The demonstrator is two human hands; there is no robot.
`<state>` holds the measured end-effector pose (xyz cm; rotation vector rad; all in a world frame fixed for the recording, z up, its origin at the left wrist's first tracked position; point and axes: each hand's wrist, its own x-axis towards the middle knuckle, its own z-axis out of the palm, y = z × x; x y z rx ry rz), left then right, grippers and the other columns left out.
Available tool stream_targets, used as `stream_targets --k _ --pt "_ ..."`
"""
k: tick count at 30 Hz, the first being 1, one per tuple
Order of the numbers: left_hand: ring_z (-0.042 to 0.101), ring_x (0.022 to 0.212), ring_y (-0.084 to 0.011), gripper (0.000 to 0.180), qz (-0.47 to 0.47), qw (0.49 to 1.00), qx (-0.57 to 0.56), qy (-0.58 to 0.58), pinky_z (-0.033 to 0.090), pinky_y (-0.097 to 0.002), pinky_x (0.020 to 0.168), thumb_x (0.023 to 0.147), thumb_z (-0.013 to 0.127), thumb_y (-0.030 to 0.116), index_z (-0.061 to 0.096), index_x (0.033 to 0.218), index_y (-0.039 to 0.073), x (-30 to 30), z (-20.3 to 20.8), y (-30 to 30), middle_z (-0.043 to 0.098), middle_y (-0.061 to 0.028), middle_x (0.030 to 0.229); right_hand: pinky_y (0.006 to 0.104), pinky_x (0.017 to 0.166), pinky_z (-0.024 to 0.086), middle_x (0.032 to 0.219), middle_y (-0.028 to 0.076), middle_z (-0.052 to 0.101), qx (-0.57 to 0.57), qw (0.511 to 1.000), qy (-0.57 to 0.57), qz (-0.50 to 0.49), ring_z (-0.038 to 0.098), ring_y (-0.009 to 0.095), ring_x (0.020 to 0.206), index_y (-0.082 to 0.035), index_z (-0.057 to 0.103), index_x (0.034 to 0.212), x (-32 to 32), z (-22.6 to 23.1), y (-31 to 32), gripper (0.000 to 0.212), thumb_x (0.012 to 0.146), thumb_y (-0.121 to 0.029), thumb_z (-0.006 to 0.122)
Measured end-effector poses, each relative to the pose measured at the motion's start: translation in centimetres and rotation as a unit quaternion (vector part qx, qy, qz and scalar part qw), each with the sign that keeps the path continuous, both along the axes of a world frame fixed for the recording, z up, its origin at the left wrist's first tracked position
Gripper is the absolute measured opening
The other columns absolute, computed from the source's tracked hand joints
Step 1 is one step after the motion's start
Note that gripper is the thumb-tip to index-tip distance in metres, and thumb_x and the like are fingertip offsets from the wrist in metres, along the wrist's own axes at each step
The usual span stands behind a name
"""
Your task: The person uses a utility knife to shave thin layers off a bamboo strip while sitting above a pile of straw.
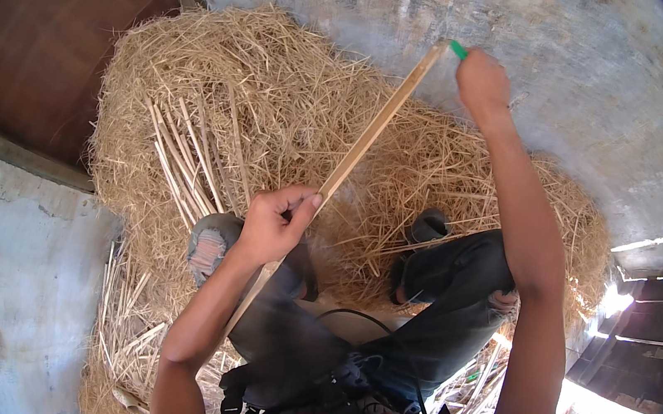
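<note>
A long, flat bamboo strip (377, 127) slants across the view, from beside my left forearm up toward the far wall. My left hand (270, 224) is closed around it above my left knee, thumb lying along the strip. Near the strip's far end, my right hand (483, 85) is raised, arm stretched out, with its fingers wrapped round a green-handled tool (458, 49). The green part sits right beside the strip's tip. I cannot make out the tool's working end.
A big heap of straw-like shavings (225, 59) lies against the grey wall (571, 38). Several thin bamboo sticks (179, 153) lean on it beside my left knee. More split pieces (118, 330) lie at lower left. A brown panel (59, 46) stands at far left.
</note>
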<state>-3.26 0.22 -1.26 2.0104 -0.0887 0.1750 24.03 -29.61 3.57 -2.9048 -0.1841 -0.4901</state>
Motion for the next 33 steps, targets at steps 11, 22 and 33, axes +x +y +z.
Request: stream_targets --k 11,22,33 --pt "0.046 0.056 -0.0030 0.016 -0.012 0.999 -0.023 -0.023 0.037 -0.0247 0.050 0.101 0.069 0.014 0.075 0.106 -0.001 1.2 -0.3 -0.6 0.056 0.0009 0.060 0.0415 0.063 0.049 0.074 0.011 0.069 0.338 0.934 -0.024 0.116 0.067 0.025 0.070 0.000 0.074 0.106 -2.6 0.2 -0.6 0.041 0.104 -0.038 0.059" --pt "0.047 0.062 -0.0018 0.018 -0.013 1.000 0.001 -0.024 0.038 -0.0224 0.056 0.104 0.066 0.016 0.073 0.107 0.000 1.3 0.4 -0.5 0.057 0.0057 0.066 0.0279 0.047 0.026 0.055 -0.008 0.041 0.452 0.861 0.129 0.196 0.034 0.004 0.048 -0.008 0.067 0.095 -5.1 1.3 2.4 0.030 0.102 -0.037 0.068" --pt "0.052 0.061 -0.0050 0.023 -0.098 0.981 -0.139 0.091 0.041 -0.0227 0.055 0.110 0.056 0.023 0.063 0.114 0.002 2.3 1.0 -0.8 0.054 0.0044 0.072 0.0310 0.050 0.033 0.060 -0.007 0.044 0.359 0.876 0.114 0.302 0.040 0.008 0.052 -0.008 0.063 0.107 -8.5 0.3 6.3 0.037 0.093 -0.038 0.080"
